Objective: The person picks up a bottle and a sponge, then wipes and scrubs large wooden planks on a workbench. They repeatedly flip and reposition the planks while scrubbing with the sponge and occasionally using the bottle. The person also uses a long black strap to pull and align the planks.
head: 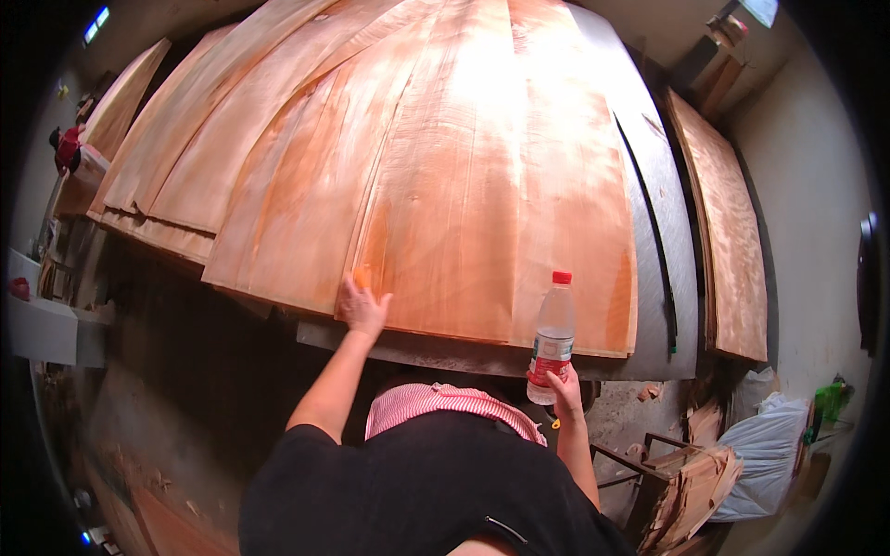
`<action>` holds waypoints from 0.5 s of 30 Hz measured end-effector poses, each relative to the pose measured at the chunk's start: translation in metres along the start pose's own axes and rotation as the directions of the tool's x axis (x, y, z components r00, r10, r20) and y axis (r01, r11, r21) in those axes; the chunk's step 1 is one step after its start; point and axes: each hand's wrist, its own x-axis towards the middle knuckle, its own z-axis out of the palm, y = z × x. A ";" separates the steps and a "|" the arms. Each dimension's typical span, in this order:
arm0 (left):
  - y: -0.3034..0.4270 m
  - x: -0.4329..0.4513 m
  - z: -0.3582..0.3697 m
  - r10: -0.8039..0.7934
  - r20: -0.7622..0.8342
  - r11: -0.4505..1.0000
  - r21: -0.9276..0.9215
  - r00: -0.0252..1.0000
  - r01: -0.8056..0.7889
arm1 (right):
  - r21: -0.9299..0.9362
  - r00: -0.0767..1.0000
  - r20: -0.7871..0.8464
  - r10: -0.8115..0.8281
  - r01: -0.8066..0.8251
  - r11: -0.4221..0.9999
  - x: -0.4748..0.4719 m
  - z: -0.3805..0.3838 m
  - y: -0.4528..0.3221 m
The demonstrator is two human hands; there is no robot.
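Observation:
My right hand (567,393) grips the lower part of a clear plastic bottle (554,326) with a red cap and a printed label. The bottle is upright in the view and partly filled with clear liquid. My left hand (363,307) is at the near edge of the wood veneer sheets (445,229), thumb spread away from the fingers. A small orange object (361,276) shows at its fingertips; whether the hand holds it or only touches it is unclear. The veneer sheets lie side by side and overlap, with narrow seams between them.
A metal tabletop (667,278) with a dark slot shows along the right. Beyond it stands a veneer stack (723,243). Lower right are a metal frame with veneer scraps (688,497) and a white plastic sack (758,459). Another person (73,153) is at far left.

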 end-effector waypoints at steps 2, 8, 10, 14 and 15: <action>-0.036 0.004 -0.012 -0.020 -0.004 0.999 0.048 1.000 0.020 | 0.038 1.000 0.023 0.012 -0.013 0.999 0.004 0.005 0.003; -0.035 0.003 -0.021 -0.085 0.077 0.995 -0.037 0.993 0.088 | 0.069 0.996 0.068 0.056 -0.061 0.996 0.014 0.014 0.004; -0.027 0.006 -0.021 -0.137 0.100 0.980 -0.129 0.986 0.149 | 0.070 0.995 0.076 0.067 -0.073 0.995 0.016 0.021 0.000; 0.031 0.007 -0.045 0.064 0.138 0.886 -0.463 0.988 0.007 | 0.078 0.993 0.099 0.057 -0.065 0.995 0.013 0.028 0.000; 0.061 0.006 -0.064 0.180 0.204 0.869 -0.492 0.962 -0.058 | 0.084 0.994 0.090 0.060 -0.067 0.994 0.012 0.028 0.002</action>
